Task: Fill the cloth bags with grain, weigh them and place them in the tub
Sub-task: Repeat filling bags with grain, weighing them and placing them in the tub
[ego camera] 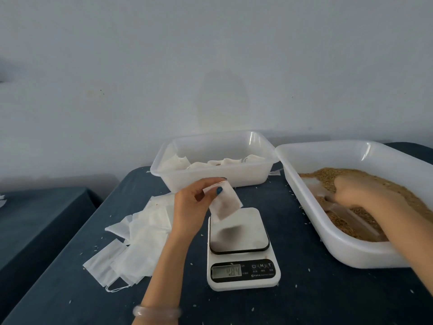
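Your left grip [189, 202] pinches a cloth bag [225, 202] by its top edge between thumb and fingertips, likely so the mouth stays up for filling. The bag hangs just below and right of that grip, over the scale [241, 249] plate. Your right grip [351, 191] sits low in the grain [375, 181] tray [351, 252], blurred, so I cannot tell whether it clasps anything. Beyond the left grip is the tub [246, 177], its near rim close. Between the grips, the surface [288, 231] leaves open passage.

Makeshift packing workrm — scale [242, 249], grain tub [339, 250], cloth-covered table [328, 299], bare wall [210, 55].
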Available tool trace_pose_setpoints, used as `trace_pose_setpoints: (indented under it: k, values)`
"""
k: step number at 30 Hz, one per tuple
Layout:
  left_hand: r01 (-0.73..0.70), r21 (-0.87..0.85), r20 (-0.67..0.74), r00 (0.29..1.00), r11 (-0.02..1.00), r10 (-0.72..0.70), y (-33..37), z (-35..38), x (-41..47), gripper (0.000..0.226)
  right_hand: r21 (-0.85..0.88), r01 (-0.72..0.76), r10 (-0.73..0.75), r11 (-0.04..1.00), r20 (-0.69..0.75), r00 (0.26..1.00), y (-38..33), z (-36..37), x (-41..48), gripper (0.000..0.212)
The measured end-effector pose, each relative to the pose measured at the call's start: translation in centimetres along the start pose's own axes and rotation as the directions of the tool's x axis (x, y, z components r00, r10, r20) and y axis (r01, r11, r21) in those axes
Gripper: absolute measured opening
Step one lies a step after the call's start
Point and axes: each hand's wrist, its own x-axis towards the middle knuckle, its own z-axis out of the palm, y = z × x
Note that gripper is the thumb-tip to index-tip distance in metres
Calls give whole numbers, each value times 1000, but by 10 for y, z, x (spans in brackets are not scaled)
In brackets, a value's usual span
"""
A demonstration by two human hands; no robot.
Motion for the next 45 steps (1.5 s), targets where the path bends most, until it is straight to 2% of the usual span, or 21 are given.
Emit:
trace_pose_setpoints:
  k: [3, 6, 8, 11, 14, 18, 20, 22, 25, 28, 30, 36, 45]
  values:
    - [-17, 1, 58, 998, 1000, 17, 2, 3, -1, 40, 54, 81, -63, 995, -283, 957, -15, -8, -12, 30]
    - [-17, -63, 69, 997, 998, 21, 3, 5, 0, 39, 230, 342, -186, 911, -511, 839, -42, -12, -30, 31]
    - [2, -117, 63, 998, 993, 5, 4, 5, 0, 33, 379, 520, -266, 766, -548, 793, -63, -13, -45, 27]
    - [43, -263, 84, 996, 964, -22, 4, 3, 0, 26, 541, 605, -381, 584, -476, 793, -96, -4, -62, 24]
    - [74, -193, 134, 990, 978, -49, -4, 7, 0, 27, 552, 602, -397, 578, -454, 798, -119, 17, -63, 22]
    - [93, 76, 189, 976, 993, -106, -23, 18, 1, 30, 588, 543, -351, 599, -417, 839, -131, 48, -47, 18]
    - [92, 138, 177, 977, 986, -116, -31, 19, 1, 30, 604, 523, -308, 601, -429, 849, -132, 62, -40, 17]
    - [102, 170, 156, 979, 980, -129, -38, 18, 2, 23, 634, 521, -240, 572, -478, 845, -131, 73, -35, 17]
    - [118, 191, 111, 984, 975, -141, -45, 17, 2, 15, 696, 548, -131, 464, -558, 819, -126, 87, -32, 19]
    - [146, 222, 43, 986, 964, -159, -49, 16, 3, 10, 758, 568, -74, 322, -577, 813, -121, 93, -30, 21]
    - [176, 271, -20, 984, 946, -177, -52, 14, 4, 13, 782, 561, -53, 272, -570, 820, -117, 95, -29, 27]
    - [226, 289, -157, 970, 930, -187, -58, 10, 4, 16, 817, 517, -37, 256, -526, 849, -115, 100, -28, 39]
    - [235, 289, -212, 961, 928, -177, -56, 8, 4, 19, 823, 511, -22, 250, -523, 852, -114, 100, -29, 42]
